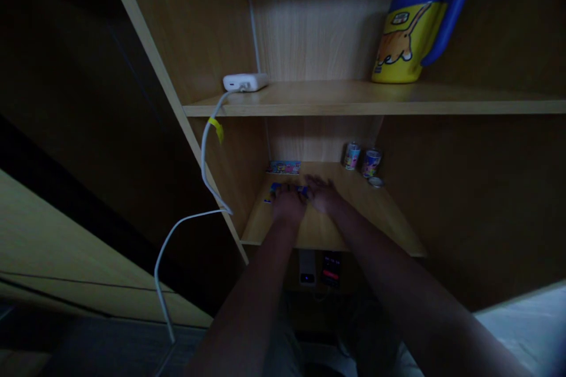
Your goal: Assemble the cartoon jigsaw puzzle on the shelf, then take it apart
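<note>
On the lower wooden shelf, a flat blue printed piece [276,187] lies partly covered by my hands. My left hand [289,203] rests over its middle with the fingers laid forward on it, dim and partly blurred. My right hand [322,193] is beside it, fingers spread, the inner side touching or very close to the blue piece's right end. Just left of my left hand is a small blue-and-white scrap [267,201]. Behind the hands, a flat strip with colourful cartoon figures [283,167] lies near the back wall.
Two small printed cans [352,156] [371,163] stand back right, with a round lid [375,182] before them. Above are a white charger-like box [246,82] with a hanging cable [204,159] and a blue-yellow jug [402,35]. A lit phone [331,269] sits below.
</note>
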The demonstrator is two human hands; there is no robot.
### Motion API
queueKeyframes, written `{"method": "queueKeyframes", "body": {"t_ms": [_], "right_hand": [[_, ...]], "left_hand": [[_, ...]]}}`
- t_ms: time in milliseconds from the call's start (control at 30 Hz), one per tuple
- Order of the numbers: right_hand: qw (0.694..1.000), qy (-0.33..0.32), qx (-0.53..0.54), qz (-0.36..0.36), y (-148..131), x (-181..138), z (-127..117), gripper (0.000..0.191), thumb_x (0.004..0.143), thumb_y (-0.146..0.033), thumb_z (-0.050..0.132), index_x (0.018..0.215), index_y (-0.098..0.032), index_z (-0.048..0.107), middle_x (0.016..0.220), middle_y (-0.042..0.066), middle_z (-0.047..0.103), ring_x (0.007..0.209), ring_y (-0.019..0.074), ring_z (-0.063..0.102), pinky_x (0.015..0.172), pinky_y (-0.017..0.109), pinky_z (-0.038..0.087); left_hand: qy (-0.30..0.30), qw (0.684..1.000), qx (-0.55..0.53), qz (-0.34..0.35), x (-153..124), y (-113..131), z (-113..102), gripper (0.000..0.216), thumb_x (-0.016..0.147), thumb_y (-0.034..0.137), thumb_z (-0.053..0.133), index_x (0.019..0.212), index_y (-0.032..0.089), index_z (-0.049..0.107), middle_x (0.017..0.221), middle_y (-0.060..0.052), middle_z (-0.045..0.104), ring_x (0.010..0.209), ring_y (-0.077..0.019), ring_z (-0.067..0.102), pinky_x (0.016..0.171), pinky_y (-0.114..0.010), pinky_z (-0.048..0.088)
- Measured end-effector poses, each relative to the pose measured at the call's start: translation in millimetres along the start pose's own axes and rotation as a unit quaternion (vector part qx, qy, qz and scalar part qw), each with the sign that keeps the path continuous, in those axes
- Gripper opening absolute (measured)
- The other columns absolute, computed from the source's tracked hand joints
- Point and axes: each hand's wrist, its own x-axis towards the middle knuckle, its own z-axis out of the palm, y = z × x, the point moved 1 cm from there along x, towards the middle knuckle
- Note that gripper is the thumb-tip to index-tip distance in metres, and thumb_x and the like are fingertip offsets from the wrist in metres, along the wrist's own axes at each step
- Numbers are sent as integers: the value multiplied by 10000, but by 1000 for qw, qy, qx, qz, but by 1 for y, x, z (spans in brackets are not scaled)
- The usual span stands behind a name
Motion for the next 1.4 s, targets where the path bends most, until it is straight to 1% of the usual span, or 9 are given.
{"method": "queueKeyframes", "body": {"t_ms": [267, 467, 600, 800, 900, 1033, 1200, 1333, 1400], "right_hand": [[996, 44, 12, -81, 4, 40, -3, 416, 1090, -436, 721, 1449, -231, 680, 1508, 126, 666, 1269, 284, 701, 1073, 522, 626], [995, 52, -4, -83, -1, 48, -7, 416, 1086, -435, 729, 1439, -220, 683, 1483, 123, 679, 1249, 280, 710, 1056, 516, 634], [996, 75, -22, -38, -2, 42, -8, 434, 1082, -439, 733, 1450, -216, 676, 1487, 125, 676, 1258, 287, 708, 1061, 525, 631], [984, 119, -66, 111, 1, 27, -7, 428, 1079, -449, 735, 1428, -207, 687, 1470, 123, 685, 1264, 291, 706, 1070, 534, 623], [976, 130, -76, 159, 1, 24, -6, 446, 1074, -451, 742, 1438, -202, 680, 1479, 125, 679, 1276, 299, 702, 1073, 543, 621], [973, 119, -73, 185, 0, 25, -4, 439, 1075, -445, 743, 1433, -199, 682, 1459, 124, 688, 1248, 289, 713, 1052, 527, 632], [967, 103, -61, 227, 3, 22, -4, 437, 1076, -443, 740, 1438, -205, 680, 1473, 124, 682, 1257, 291, 708, 1058, 529, 630], [961, 93, -51, 254, 6, 15, -4, 459, 1072, -441, 746, 1456, -201, 669, 1489, 128, 672, 1274, 300, 703, 1062, 540, 628], [963, 91, -52, 247, 8, 13, -4, 462, 1072, -441, 747, 1459, -202, 667, 1488, 128, 672, 1274, 301, 703, 1062, 542, 628]], "left_hand": [[14, 1000, 3, 6, -1, 1, -4, 397, 1079, 301, 497, 1321, 166, 781, 1401, -203, 724, 1319, -383, 638, 1154, -555, 491], [16, 1000, 10, 11, -1, 0, -3, 364, 1071, 300, 521, 1225, 169, 823, 1379, -205, 728, 1306, -385, 638, 1110, -545, 519], [21, 1000, 14, -8, 0, 1, 0, 398, 1078, 292, 502, 1308, 150, 794, 1387, -227, 721, 1307, -390, 644, 1098, -540, 520], [28, 999, 15, -36, 0, 1, 0, 451, 1079, 305, 481, 1378, 107, 754, 1381, -260, 720, 1313, -407, 653, 1112, -557, 505], [34, 998, 17, -43, 1, 0, 0, 458, 1073, 301, 485, 1403, 121, 747, 1419, -251, 708, 1335, -404, 641, 1139, -558, 489], [43, 998, 18, -45, 1, -2, -1, 473, 1074, 333, 490, 1408, 123, 751, 1501, -256, 663, 1387, -429, 598, 1163, -588, 473], [39, 999, 11, -26, 3, -3, 3, 541, 1099, 382, 464, 1535, 137, 669, 1599, -237, 621, 1447, -404, 581, 1198, -555, 459], [18, 999, 15, -25, 14, -2, 10, 616, 1121, 394, 404, 1643, 102, 553, 1714, -260, 522, 1611, -406, 449, 1276, -614, 375], [0, 1000, 16, -23, 21, -2, 13, 628, 1124, 392, 374, 1652, 96, 542, 1746, -264, 485, 1657, -397, 395, 1301, -632, 337]]}}
